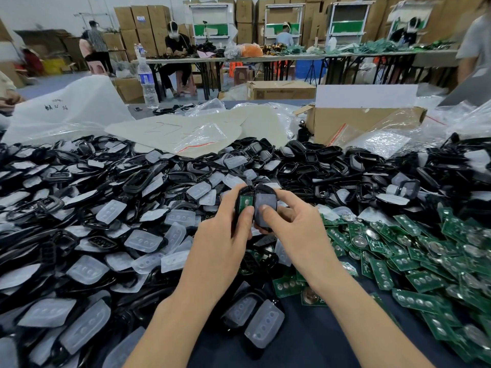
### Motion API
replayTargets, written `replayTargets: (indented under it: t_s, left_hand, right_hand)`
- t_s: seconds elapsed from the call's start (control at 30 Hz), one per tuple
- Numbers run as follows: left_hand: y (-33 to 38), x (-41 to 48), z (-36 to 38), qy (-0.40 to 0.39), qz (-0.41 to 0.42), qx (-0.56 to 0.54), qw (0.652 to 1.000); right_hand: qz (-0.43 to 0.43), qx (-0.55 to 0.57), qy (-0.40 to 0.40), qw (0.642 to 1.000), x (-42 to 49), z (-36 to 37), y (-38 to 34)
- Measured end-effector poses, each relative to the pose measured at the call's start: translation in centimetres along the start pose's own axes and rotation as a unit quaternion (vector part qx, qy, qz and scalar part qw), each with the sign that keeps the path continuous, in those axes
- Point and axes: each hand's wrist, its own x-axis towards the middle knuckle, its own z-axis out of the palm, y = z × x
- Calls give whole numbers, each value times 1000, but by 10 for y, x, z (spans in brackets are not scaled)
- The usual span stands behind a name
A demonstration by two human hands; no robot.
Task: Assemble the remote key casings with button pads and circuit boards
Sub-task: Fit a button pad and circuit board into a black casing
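My left hand (225,232) grips a black casing half (243,201) with a green circuit board seated in it, thumb pressing on the board. My right hand (292,221) holds a second black casing half (265,203) fitted with a translucent button pad, thumb on the pad. The two halves touch side by side above the table's middle. A heap of black casings and clear button pads (106,208) covers the left. Green circuit boards (425,251) with coin cells spread over the right. Two casings with pads (255,320) lie near the front between my forearms.
An open cardboard box (358,120) and plastic bags (186,136) sit behind the heap, with a water bottle (147,81) at the back left. Other people work at long tables further back, before stacked cartons. Dark blue tabletop (318,341) shows near the front.
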Motion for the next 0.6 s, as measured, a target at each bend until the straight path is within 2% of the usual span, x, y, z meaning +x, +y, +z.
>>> replayTargets:
  t_s: [0.6]
  left_hand:
    - [4, 0, 0, 0, -1, 28, 1000]
  right_hand:
    - [-1, -30, 15, 999, -2, 4, 1]
